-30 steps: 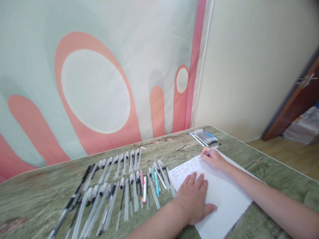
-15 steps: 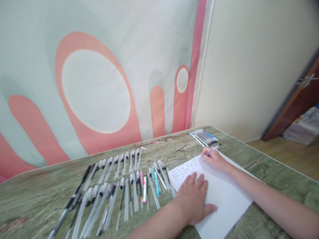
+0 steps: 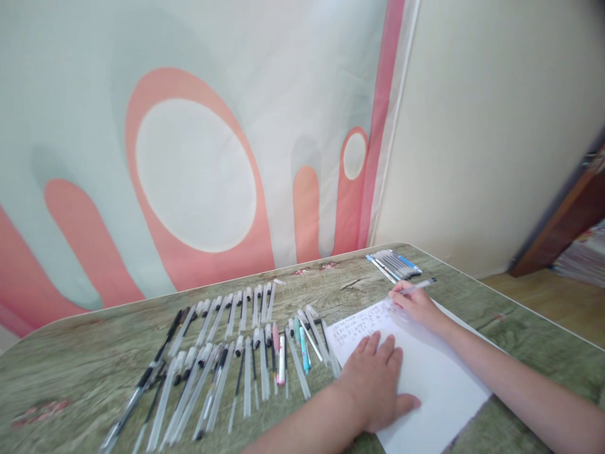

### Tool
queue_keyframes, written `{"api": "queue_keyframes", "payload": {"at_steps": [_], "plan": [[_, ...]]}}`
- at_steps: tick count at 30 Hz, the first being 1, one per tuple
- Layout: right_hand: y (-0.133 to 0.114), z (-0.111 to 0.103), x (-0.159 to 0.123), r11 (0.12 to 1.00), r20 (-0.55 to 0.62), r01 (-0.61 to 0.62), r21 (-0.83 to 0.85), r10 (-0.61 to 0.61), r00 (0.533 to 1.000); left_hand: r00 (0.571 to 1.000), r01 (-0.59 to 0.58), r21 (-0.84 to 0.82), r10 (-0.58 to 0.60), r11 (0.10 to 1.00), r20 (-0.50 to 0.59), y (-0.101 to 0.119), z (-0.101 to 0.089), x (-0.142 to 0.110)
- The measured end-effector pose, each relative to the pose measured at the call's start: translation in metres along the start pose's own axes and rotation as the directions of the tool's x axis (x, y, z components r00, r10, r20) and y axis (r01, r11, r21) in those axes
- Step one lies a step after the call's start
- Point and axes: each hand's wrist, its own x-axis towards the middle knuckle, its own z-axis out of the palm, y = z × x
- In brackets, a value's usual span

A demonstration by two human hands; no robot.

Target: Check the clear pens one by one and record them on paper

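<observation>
Currently, we pinch the pen (image 3: 420, 285) in our right hand (image 3: 416, 306), over the far part of the paper (image 3: 437, 384), long axis slanted, dark rear end pointing rightward, tip hidden, our left hand (image 3: 377, 379) flat on the paper, thumb splayed.

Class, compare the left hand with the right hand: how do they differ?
The left hand lies flat, thumb spread; the right hand is curled. The left hand holds nothing, while the right hand grips a clear pen. Both rest on the white paper.
</observation>
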Motion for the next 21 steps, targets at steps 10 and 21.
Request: {"api": "queue_keyframes", "payload": {"at_steps": [10, 21], "plan": [[-0.032, 0.022, 0.0, 0.987, 0.064, -0.034, 0.159, 0.024, 0.998, 1.0, -0.005, -0.007, 0.005, 1.0, -0.029, -0.002, 0.007, -0.001], [-0.073, 0.139, 0.051, 0.833, 0.214, -0.122, 0.539, 0.004, 0.977, 0.994, -0.022, 0.054, 0.028, 0.998, -0.102, -0.01, 0.032, 0.013]]}}
